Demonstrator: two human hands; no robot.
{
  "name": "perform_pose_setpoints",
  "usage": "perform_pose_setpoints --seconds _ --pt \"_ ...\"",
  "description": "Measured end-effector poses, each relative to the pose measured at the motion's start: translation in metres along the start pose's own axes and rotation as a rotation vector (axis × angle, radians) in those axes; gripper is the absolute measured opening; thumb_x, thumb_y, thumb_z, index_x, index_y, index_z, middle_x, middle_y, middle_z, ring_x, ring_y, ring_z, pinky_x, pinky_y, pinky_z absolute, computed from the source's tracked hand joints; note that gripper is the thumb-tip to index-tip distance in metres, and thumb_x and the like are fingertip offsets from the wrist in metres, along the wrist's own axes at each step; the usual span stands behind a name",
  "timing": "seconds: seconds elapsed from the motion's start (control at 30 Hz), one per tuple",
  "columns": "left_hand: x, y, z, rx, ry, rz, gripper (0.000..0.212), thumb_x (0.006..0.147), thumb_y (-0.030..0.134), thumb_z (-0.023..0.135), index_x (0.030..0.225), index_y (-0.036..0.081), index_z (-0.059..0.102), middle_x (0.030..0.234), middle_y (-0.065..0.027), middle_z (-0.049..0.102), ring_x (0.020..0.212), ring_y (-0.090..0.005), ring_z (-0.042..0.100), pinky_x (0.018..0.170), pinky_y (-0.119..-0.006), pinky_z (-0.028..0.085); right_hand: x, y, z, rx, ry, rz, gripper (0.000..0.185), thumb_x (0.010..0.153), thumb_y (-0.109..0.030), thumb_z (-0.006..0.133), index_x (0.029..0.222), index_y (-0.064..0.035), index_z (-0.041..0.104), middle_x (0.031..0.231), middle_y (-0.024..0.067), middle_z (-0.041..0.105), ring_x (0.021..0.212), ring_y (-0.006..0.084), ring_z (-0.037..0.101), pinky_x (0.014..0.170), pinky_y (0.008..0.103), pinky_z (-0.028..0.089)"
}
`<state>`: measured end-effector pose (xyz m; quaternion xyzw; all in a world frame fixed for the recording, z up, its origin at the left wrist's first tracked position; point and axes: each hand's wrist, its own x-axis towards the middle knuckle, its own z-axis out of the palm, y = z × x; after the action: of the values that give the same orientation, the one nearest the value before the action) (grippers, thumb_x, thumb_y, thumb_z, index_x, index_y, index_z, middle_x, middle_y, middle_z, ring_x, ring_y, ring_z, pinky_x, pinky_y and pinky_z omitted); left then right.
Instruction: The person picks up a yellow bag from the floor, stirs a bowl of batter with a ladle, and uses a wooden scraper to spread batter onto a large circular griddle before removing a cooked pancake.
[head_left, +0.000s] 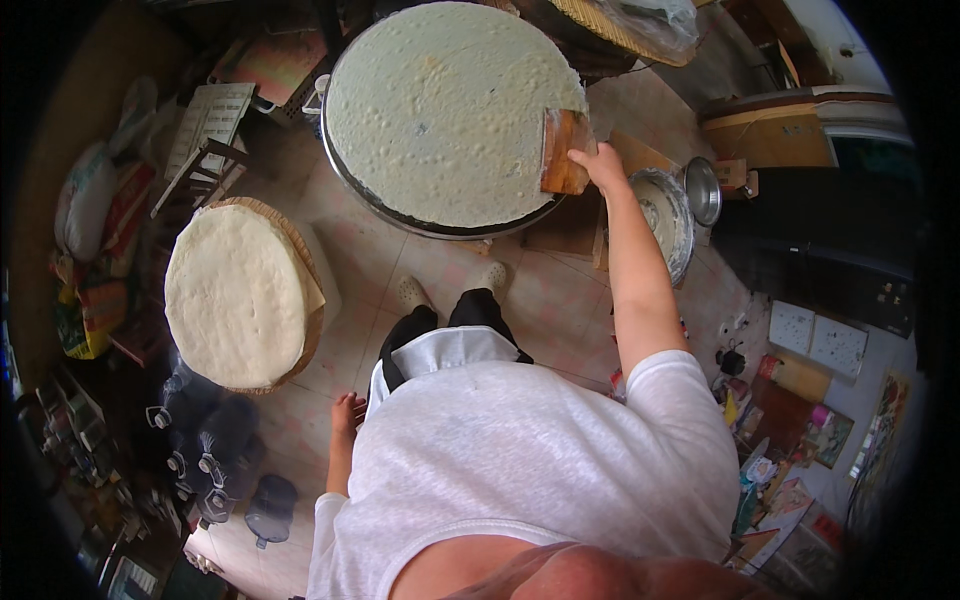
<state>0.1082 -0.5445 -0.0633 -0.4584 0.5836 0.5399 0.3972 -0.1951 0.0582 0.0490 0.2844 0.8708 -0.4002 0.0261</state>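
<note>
Before me a large round griddle (352, 187) carries a thin, pale sheet of batter (442, 112) dotted with small bubbles. My right hand (602, 165) grips a flat wooden scraper (562, 154), which lies against the batter's right edge. Down by my left side hangs my left hand (346, 414), its fingers loosely curled and nothing visible in it. To the left, a stack of pale flatbreads (232, 300) rests on a round woven mat (315, 337).
Right of the griddle stand a batter-smeared metal basin (679, 217) and a steel bowl (703, 191). Several large plastic water bottles (229, 424) are on the floor at the lower left. Filled sacks (86, 199) line the left side. A woven tray rim (622, 34) shows beyond the griddle.
</note>
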Motion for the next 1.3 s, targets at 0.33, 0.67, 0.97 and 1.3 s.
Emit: perform_pose_setpoints --seconds 0.33,0.67,0.97,1.3 --pt "0.013 0.029 0.000 -0.003 -0.058 0.032 0.038 0.088 0.026 0.049 0.119 0.003 0.046 0.093 -0.0130 0.060 0.077 -0.0260 0.062 0.066 -0.037 0.051 -0.119 -0.039 0.099 -0.573 0.146 -0.636 0.028 0.073 -0.001 0.050 0.100 -0.0064 0.049 0.101 0.0138 0.049 0.096 0.0344 0.047 0.079 0.0425 0.043" --pt "0.019 0.051 0.004 0.103 -0.067 0.073 0.031 0.088 0.024 0.049 0.113 0.006 0.049 0.090 -0.0116 0.060 0.076 -0.0248 0.062 0.064 -0.037 0.051 -0.158 -0.047 0.127 -0.450 0.061 -0.783 0.026 0.072 0.002 0.049 0.097 -0.0033 0.051 0.095 0.0120 0.051 0.091 0.0321 0.049 0.075 0.0400 0.044" --pt "0.035 0.033 -0.012 0.417 -0.101 0.294 0.030 0.088 0.023 0.049 0.113 0.005 0.049 0.090 -0.0118 0.061 0.074 -0.0239 0.062 0.064 -0.036 0.051 -0.109 -0.029 0.088 -0.590 0.136 -0.568 0.027 0.074 0.000 0.046 0.100 -0.0066 0.048 0.100 0.0157 0.047 0.094 0.0351 0.046 0.077 0.0420 0.044" --pt "0.040 0.049 0.010 0.140 -0.092 0.131 0.035 0.089 0.025 0.048 0.116 0.004 0.047 0.093 -0.0132 0.061 0.078 -0.0257 0.062 0.067 -0.037 0.051 -0.135 -0.064 0.095 -0.368 -0.124 -0.690 0.020 0.073 -0.011 0.057 0.091 -0.0047 0.053 0.089 0.0160 0.054 0.088 0.0333 0.054 0.073 0.0420 0.045"
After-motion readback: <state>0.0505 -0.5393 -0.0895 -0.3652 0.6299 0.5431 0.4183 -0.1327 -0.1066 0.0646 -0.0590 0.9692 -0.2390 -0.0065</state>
